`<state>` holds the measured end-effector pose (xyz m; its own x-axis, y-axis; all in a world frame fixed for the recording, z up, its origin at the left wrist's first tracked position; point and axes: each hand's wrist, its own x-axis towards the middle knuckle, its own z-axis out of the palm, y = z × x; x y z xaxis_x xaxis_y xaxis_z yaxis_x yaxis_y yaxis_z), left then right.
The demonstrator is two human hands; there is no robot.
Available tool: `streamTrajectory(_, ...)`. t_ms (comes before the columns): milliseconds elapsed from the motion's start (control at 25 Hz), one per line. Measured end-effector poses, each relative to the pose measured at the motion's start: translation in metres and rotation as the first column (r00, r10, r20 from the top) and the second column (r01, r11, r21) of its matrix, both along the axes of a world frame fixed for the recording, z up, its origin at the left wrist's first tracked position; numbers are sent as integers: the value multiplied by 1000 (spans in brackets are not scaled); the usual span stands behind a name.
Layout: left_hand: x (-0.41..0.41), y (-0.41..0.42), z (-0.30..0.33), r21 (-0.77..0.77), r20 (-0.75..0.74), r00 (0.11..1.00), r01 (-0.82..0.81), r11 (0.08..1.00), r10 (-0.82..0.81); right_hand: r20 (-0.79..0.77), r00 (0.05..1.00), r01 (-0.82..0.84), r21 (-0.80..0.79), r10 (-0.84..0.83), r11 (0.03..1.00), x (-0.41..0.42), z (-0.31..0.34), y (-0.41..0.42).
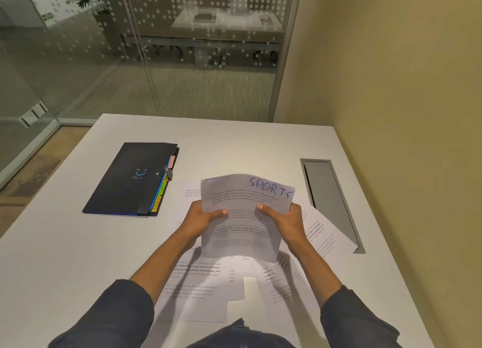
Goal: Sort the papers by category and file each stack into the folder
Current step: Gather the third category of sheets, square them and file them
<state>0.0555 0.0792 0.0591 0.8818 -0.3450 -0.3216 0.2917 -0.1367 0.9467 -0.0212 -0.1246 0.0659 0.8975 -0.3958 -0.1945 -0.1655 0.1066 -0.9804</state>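
Gripped between both thumbs and curled fingers (223, 212): "SPORTS" sheet (247, 209), raised over scattered papers (198, 282); black folder (130, 180) at ten o'clock on worktop (65, 243).

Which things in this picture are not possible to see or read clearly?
- Head view: sheet count in the held SPORTS stack is hidden; sheets overlap.
- Printed text is too small.
- Loose papers are partly covered by arms and stack.
- Folder tabs beyond SPORTS are too small.
- Fingers of left hand and right hand lie behind the stack.
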Motion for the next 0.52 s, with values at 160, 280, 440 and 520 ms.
streamTrajectory(160, 0, -6, 3, -32, 55, 998, -24, 999, 25, 73, 997, 21, -56, -17, 998, 0, 13, -2)
streamTrajectory(280, 2, -9, 9, -25, 78, 996, -46, 999, 48, 125, 992, 7, -87, 4, 996, -1, 21, -8)
streamTrajectory(440, -2, -9, 6, -27, 91, 996, -21, 999, 24, 114, 993, -5, -80, 15, 997, -5, 17, -10)
streamTrajectory(520, -6, -9, 5, -47, 100, 995, -20, 999, 24, 103, 995, 9, -64, -3, 998, -8, 13, -11)
